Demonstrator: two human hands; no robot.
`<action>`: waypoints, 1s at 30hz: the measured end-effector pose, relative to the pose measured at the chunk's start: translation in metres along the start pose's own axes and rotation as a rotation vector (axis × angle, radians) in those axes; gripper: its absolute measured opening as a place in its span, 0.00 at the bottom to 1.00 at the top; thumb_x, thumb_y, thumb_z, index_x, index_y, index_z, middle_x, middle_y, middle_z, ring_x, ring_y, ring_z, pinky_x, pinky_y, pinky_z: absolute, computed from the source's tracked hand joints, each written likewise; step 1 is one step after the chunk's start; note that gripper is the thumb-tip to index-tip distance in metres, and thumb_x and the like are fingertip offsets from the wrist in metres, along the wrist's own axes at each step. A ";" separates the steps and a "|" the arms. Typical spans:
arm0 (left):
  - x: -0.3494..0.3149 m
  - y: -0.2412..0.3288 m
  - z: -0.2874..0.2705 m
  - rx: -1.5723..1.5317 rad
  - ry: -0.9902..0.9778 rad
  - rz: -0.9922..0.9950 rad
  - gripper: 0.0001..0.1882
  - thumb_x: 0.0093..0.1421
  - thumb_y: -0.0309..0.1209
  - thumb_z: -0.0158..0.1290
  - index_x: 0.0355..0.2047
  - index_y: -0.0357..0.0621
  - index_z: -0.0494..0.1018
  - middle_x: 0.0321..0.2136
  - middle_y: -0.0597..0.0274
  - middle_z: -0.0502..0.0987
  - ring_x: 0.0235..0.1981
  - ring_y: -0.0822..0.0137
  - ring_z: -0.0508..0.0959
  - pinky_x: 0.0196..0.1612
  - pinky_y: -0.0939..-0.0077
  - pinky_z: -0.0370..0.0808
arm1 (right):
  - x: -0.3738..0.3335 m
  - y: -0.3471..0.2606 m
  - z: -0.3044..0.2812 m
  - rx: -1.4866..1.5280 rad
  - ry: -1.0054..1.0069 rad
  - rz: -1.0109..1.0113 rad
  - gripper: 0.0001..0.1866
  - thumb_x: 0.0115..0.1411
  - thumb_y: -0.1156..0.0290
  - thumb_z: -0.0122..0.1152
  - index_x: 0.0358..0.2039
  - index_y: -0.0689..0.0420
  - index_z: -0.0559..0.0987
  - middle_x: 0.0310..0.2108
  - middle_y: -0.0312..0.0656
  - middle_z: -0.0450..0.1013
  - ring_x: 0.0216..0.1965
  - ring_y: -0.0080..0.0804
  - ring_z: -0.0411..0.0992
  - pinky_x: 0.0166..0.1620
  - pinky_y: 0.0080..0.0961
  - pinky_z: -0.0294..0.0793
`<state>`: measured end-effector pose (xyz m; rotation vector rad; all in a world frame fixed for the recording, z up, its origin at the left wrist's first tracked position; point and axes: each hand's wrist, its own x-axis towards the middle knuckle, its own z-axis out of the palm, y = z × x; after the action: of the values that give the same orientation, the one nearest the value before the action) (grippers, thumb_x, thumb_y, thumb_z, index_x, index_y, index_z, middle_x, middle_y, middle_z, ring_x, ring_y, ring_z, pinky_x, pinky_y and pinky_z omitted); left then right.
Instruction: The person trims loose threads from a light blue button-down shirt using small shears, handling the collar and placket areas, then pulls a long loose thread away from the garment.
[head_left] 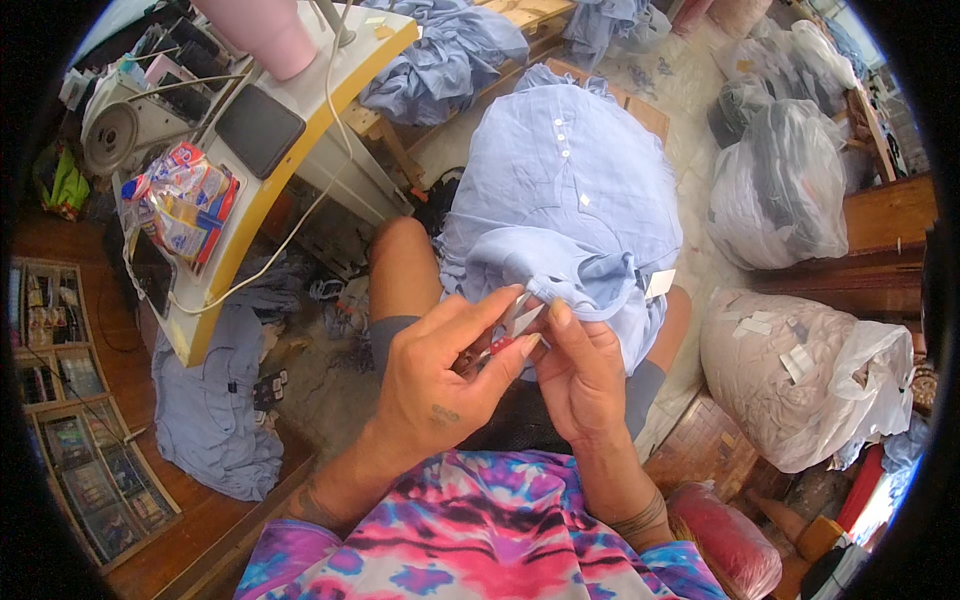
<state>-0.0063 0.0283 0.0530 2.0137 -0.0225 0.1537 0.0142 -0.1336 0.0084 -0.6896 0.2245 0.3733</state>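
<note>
Light blue garments (620, 190) lie piled over my lap and in front of me, the top one with a row of small white buttons. My left hand (435, 365) is closed around small thread snips (502, 344) with a red part and pointed metal blades. The blades reach up to a gathered edge of blue cloth (540, 262). My right hand (585, 370) pinches that edge between thumb and fingers, right beside the blades. A white tag (660, 284) hangs at the right of the cloth. The exact spot where blades and cloth meet is partly hidden by my fingers.
At left, a yellow-edged table (330, 115) carries a pink tumbler (270, 35), a dark phone (260, 130), a colourful packet (185, 205) and a white cable. More blue garments (215, 410) lie below it. Several stuffed plastic bags (785, 190) stand at right.
</note>
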 end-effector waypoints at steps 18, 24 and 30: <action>0.009 -0.010 -0.003 0.033 -0.026 -0.012 0.21 0.58 0.24 0.67 0.53 0.38 0.81 0.31 0.56 0.80 0.30 0.68 0.80 0.35 0.75 0.75 | 0.003 -0.006 0.006 -0.214 0.080 -0.033 0.16 0.71 0.66 0.65 0.49 0.67 0.82 0.43 0.44 0.82 0.42 0.26 0.76 0.46 0.25 0.75; 0.010 -0.016 0.002 -0.007 -0.014 0.011 0.20 0.58 0.22 0.66 0.52 0.38 0.82 0.31 0.56 0.81 0.31 0.68 0.81 0.36 0.75 0.76 | 0.002 -0.008 0.004 -0.180 0.084 -0.008 0.17 0.71 0.65 0.64 0.50 0.67 0.82 0.45 0.48 0.82 0.43 0.28 0.78 0.46 0.26 0.76; 0.012 -0.016 0.003 0.010 -0.034 0.043 0.18 0.59 0.22 0.65 0.50 0.37 0.82 0.31 0.56 0.81 0.31 0.68 0.81 0.35 0.75 0.75 | 0.001 -0.009 0.007 -0.162 0.092 -0.015 0.16 0.72 0.65 0.63 0.49 0.66 0.82 0.45 0.47 0.83 0.44 0.28 0.79 0.46 0.27 0.76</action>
<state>0.0070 0.0332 0.0388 2.0269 -0.0867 0.1471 0.0195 -0.1353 0.0182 -0.8689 0.2778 0.3483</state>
